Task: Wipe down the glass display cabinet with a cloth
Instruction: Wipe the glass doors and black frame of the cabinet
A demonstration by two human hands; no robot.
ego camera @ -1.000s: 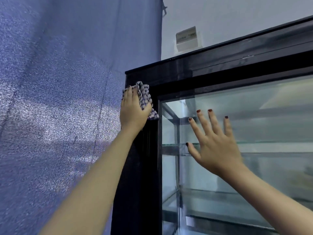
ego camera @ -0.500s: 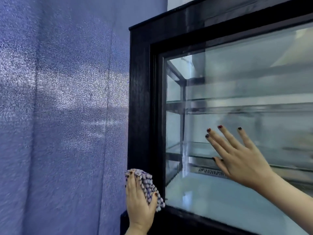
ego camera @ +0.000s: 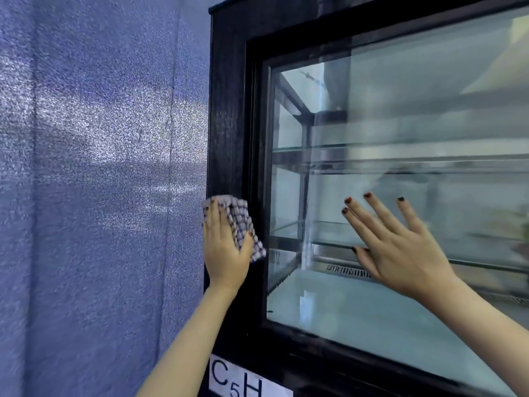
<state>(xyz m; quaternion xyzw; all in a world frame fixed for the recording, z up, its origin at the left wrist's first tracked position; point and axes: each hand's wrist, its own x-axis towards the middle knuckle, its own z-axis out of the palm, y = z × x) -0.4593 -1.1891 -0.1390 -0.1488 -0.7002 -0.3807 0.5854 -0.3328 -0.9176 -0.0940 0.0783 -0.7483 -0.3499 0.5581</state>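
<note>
Two hands on display cabinet (ego camera: 300, 359)

A checked cloth (ego camera: 242, 224) is pressed to the black left frame (ego camera: 229, 110) by the left hand (ego camera: 224, 250), thumb clamped over it; the right hand (ego camera: 400, 247) is laid flat, fingers (ego camera: 410, 214) spread, on the glass (ego camera: 415, 116).

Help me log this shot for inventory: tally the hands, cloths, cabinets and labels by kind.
hands: 2 (left hand, right hand)
checked cloth: 1
glass display cabinet: 1
white label: 1
Total: 5
</note>
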